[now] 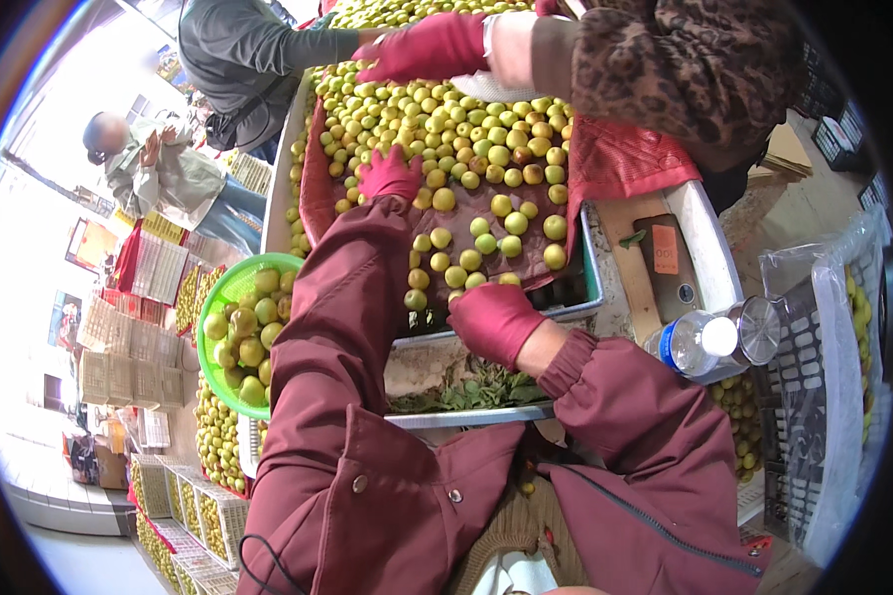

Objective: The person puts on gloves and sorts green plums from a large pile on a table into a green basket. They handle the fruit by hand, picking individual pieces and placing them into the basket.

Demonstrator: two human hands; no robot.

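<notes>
Many round yellow-green fruits, which look like jujubes (431, 123), lie on a dark red cloth (446, 219) over a sorting table. My left hand (391, 175), in a red glove, reaches among them with its fingers apart, touching the fruit. Close to the table's near edge is my right hand (495, 323), gloved the same way. Its fingers curl beside the nearest jujubes, and what they hold, if anything, is hidden. A bright green plastic basket (207, 335) stands to the left with larger, browner jujubes in it.
Green leaves (484, 390) fill part of a near trough. At right are a plastic bottle (692, 343), a phone-like object (666, 260) and a black crate (792, 357). A co-worker's gloved hand (431, 48) crosses the far fruit. Filled white crates (219, 520) stand at lower left.
</notes>
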